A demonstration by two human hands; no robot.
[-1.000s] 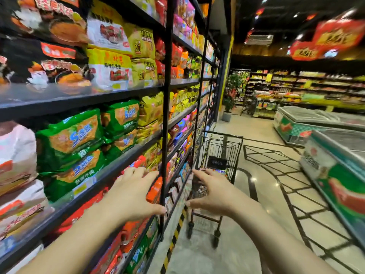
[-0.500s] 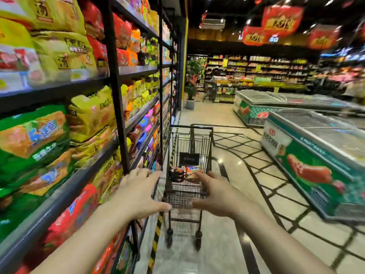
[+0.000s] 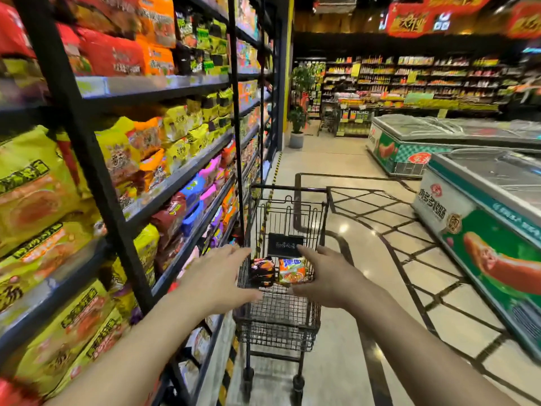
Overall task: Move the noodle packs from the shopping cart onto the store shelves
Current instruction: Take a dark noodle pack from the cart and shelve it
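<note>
Noodle packs lie in the upper basket of the shopping cart (image 3: 281,303), two of them side by side: a dark pack (image 3: 262,271) with orange and red print on the left, and an orange pack (image 3: 292,270) with a blue label strip and a noodle picture on the right. Both look like flat, roughly rectangular pillow bags, printed faces turned up toward the camera; each seems to run its longer side away from the viewer, along the length of the cart, though blur makes this hard to confirm. The left hand (image 3: 218,278) reaches forward with fingers spread and relaxed, grasping nothing, just left of the dark pack near the cart's rim. The right hand (image 3: 328,276) is likewise released, fingers extended, its fingertips close beside the orange pack; whether they touch it cannot be told. The store shelves (image 3: 175,183) stand just left of the cart, filled with yellow, orange, red and pink bags
</note>
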